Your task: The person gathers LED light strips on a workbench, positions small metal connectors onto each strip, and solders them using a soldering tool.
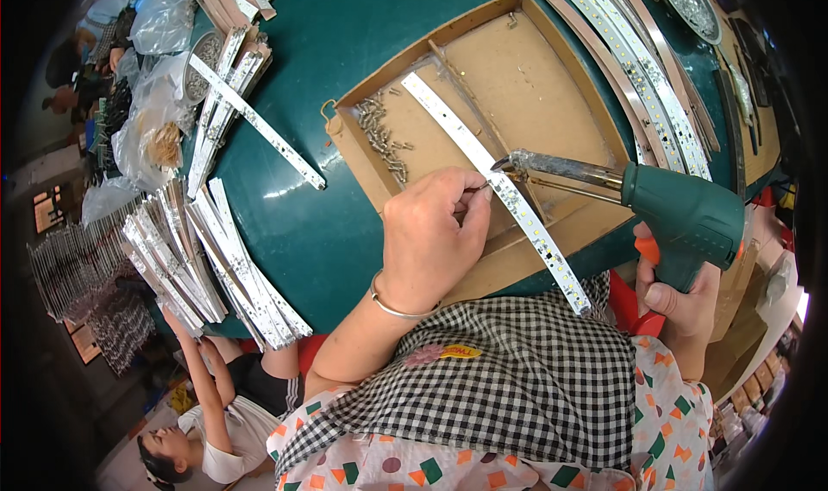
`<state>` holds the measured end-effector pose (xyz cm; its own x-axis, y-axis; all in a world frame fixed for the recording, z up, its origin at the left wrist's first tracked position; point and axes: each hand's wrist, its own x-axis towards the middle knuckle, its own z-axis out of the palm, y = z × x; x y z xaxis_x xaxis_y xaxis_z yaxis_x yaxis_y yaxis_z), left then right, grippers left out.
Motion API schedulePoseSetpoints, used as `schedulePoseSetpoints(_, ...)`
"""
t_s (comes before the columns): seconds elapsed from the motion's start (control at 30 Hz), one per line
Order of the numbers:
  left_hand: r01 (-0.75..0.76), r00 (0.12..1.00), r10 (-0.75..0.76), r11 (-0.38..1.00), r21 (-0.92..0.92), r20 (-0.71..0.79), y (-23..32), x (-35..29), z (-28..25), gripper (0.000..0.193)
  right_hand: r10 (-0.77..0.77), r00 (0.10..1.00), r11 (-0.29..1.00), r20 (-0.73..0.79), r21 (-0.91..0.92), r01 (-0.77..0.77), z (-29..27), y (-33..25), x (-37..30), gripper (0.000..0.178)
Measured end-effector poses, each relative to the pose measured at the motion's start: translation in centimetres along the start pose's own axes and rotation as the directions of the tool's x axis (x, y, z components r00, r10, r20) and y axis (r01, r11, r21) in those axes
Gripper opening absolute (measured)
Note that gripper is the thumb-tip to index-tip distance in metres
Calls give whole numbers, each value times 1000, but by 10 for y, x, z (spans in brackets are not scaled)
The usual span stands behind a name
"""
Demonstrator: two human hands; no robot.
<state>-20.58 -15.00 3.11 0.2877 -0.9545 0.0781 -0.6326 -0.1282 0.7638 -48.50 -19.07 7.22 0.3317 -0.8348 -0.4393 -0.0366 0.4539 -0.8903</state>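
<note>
A white LED strip (542,243) lies slantwise over a shallow cardboard tray (565,51), its near end reaching past the tray's edge to the checked apron. At the strip's middle, my left hand (435,232) is closed in a pinch, fingertips touching its edge; whatever sits between them is hidden. My right hand (681,306) grips the handle of a green soldering gun (681,206). The gun's dark tip meets the strip just beyond my left fingertips. Small metal pins (376,133) are heaped in the tray's left compartment.
Bundles of LED strips (250,271) lie at the left, with one loose strip (276,142) sticking out across the green table (297,51). More strips (638,60) curve along the right. A bowl of small parts (688,4) stands far right. Another person (220,439) is at lower left.
</note>
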Motion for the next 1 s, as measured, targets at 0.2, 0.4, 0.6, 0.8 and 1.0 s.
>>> schedulePoseSetpoints(0.2,-37,999,40,996,77,-32,8,-2,-19,13,-27,1000,999,-3,37,27,-1,-4,3,78)
schedulePoseSetpoints(0.4,-96,995,102,973,208,-16,-5,-5,-30,24,-157,987,984,20,83,155,-12,-3,7,79)
schedulePoseSetpoints(0.6,-291,956,279,932,214,85,16,-4,-25,42,-372,924,924,-93,56,378,-13,-18,28,84)
schedulePoseSetpoints(0.8,-626,717,562,779,26,413,35,2,-6,28,-701,674,689,-234,-465,556,-18,-15,58,60)
schedulePoseSetpoints(1.0,-780,567,638,619,90,521,37,-1,-1,20,-712,702,403,-10,-825,397,-17,-6,77,54)
